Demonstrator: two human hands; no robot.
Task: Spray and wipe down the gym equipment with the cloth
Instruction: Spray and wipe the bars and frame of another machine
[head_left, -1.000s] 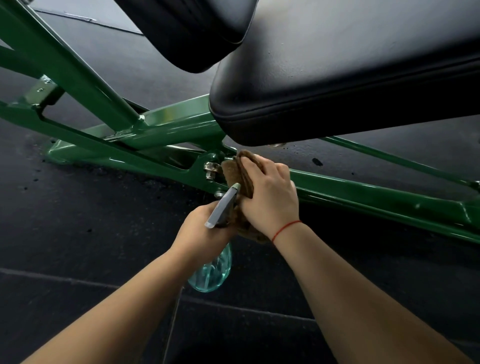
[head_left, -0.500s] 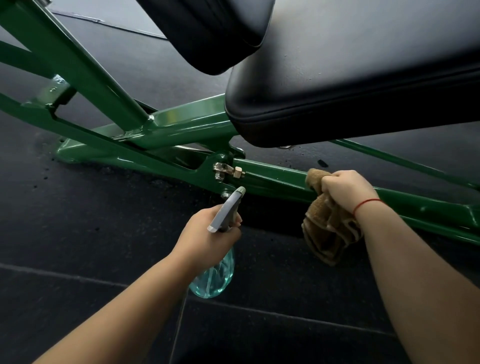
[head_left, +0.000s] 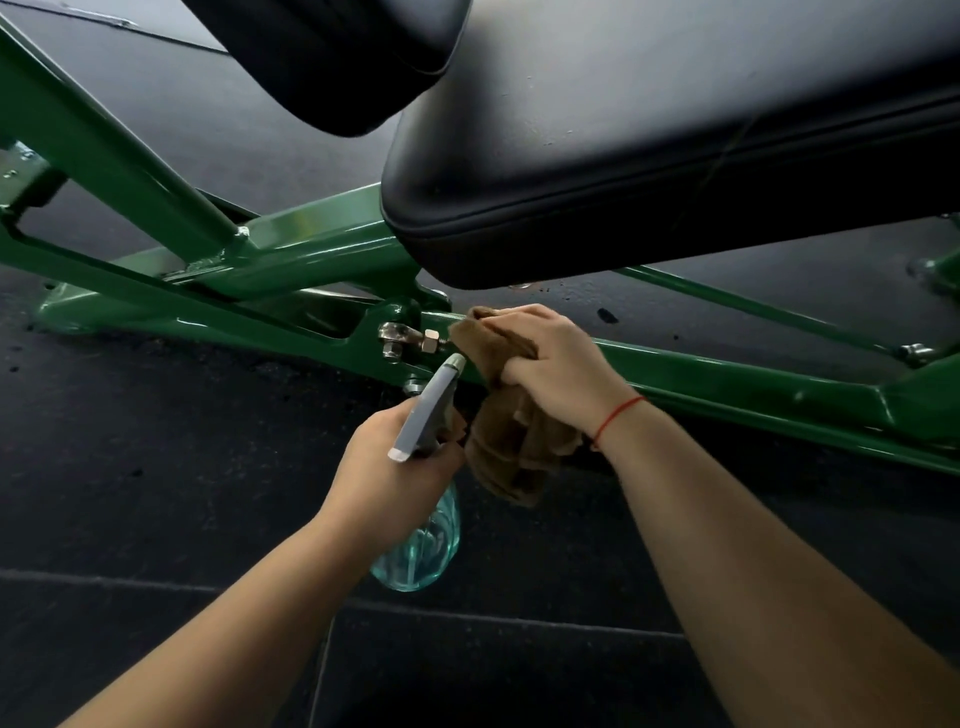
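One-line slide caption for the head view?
Right hand presses brown cloth on the green frame; left hand holds the spray bottle.

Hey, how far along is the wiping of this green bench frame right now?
Done: unclear; the glossy frame shows no line between wiped and unwiped paint. In hand: the right hand grips the cloth against the frame beside the bolt, while the left hand holds the spray bottle, nozzle pointed at that joint. Left, probably: the black pad above, which shows pale specks, and the rest of the frame.

no readable text, labels, brands or numbers anywhere
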